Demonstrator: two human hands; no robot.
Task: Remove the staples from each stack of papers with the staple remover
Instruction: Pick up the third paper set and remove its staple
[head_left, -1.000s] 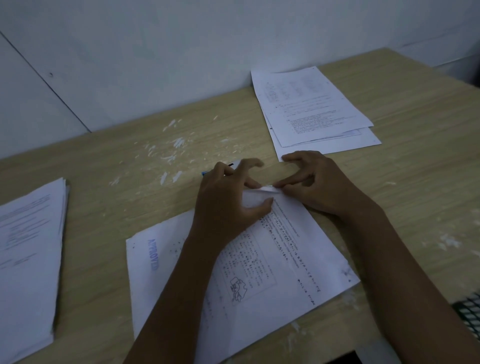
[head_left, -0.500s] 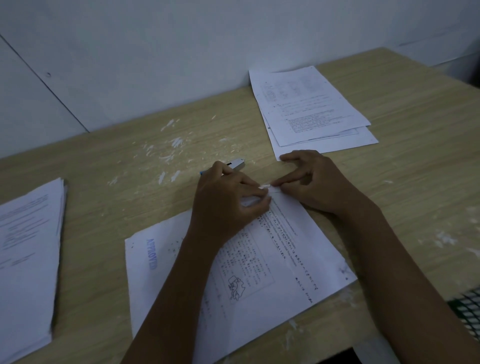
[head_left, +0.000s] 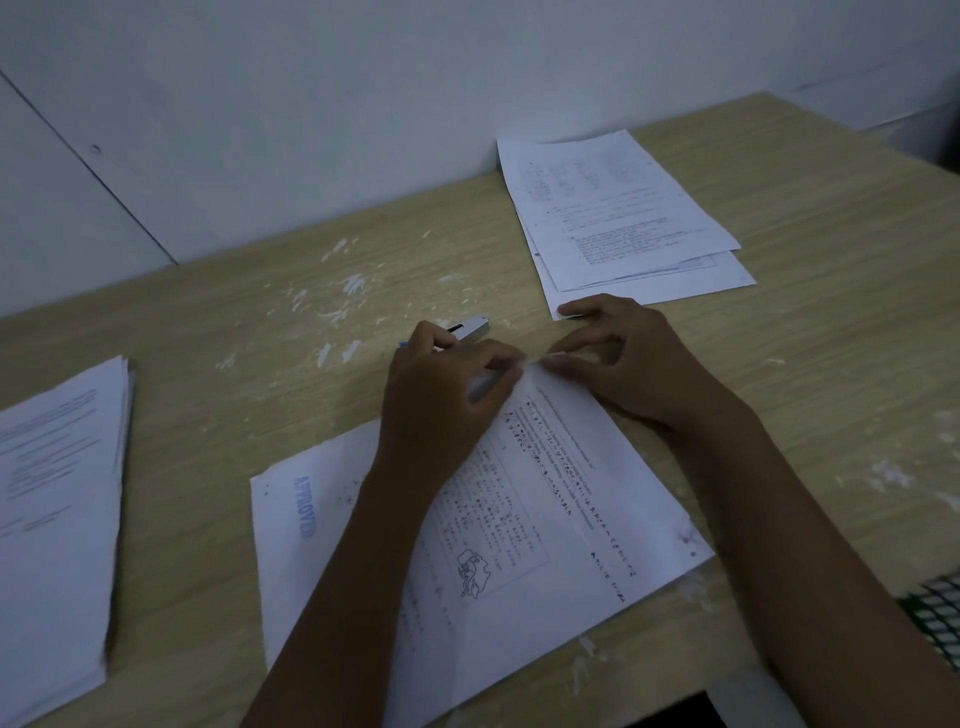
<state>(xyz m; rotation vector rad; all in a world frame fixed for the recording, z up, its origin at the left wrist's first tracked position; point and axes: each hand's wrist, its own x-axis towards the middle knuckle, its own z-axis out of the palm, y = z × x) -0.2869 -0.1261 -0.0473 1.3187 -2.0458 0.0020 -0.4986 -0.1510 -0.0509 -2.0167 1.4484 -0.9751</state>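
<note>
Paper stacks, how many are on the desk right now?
3: left stack at the left edge, far stack by the wall, and middle stack under both hands. Sheets beneath may be hidden.

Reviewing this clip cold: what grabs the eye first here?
Both hands meet at the far corner of the center paper stack: the left hand holds the staple remover, the right hand pins the corner. Other paper stacks lie far right and near left.

- Two bare forearms are seen, with no sleeves reaching the wrists.
- No rings, watch or bracelet are seen on the left hand (head_left: 441, 400) or the right hand (head_left: 639, 364).
- A dark checked garment (head_left: 937, 618) is glimpsed at the right edge.
</note>
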